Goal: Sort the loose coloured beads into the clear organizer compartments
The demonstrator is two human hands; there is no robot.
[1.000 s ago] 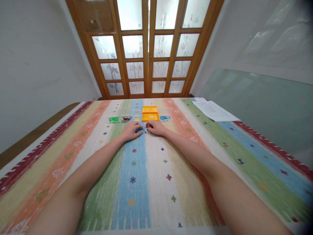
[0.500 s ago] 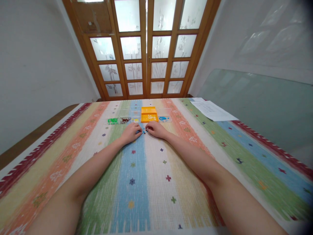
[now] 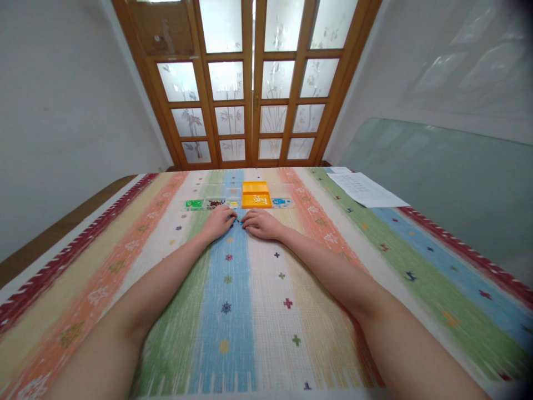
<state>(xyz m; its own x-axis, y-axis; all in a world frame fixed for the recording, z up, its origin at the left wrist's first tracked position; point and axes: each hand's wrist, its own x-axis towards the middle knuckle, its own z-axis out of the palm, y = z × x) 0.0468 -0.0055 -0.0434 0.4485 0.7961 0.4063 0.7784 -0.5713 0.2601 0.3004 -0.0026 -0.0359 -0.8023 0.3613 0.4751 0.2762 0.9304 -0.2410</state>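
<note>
My left hand [image 3: 219, 223] rests on the blue stripe of the cloth, its fingers curled and the tips pressed together around something tiny. Just across a narrow gap lies my right hand [image 3: 262, 224], palm down, with its fingers bent and closed at the tips. Between the fingertips show a few tiny blue and dark pieces [image 3: 239, 221], too small to name and mostly covered by the fingers. Right behind the hands stands an open orange box [image 3: 257, 206] with small white pieces in it.
Clear cases hold green pieces [image 3: 194, 204], dark brown pieces [image 3: 215, 204] and yellow pieces [image 3: 234, 205] on the left, and blue pieces [image 3: 280, 201] on the right. Printed paper [image 3: 366, 190] lies at the far right of the striped tablecloth [image 3: 272, 344]. Glass-paned doors [image 3: 254, 133] stand beyond.
My right hand has shifted left, nearer the left one, over the tiny pieces that lay between them. The left hand has moved slightly left and back. The view has tilted a little.
</note>
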